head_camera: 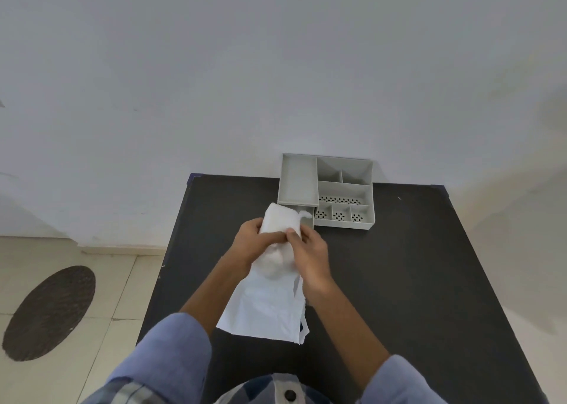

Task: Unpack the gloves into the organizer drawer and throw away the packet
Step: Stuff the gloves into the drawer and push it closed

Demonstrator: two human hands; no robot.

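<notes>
Both hands point(285, 244) grip white gloves point(283, 219) above packet point(267, 308).

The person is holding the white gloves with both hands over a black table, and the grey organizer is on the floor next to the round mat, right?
Not quite. The grey organizer is not on the floor; the head view shows it standing on the black table, at its far edge by the wall. The rest is right: the left hand and right hand both hold the white gloves over that table.

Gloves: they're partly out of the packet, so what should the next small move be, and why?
Probably feed the gloves forward into the open drawer: both the left hand and the right hand grip them at its mouth, while the packet trails behind.
</notes>
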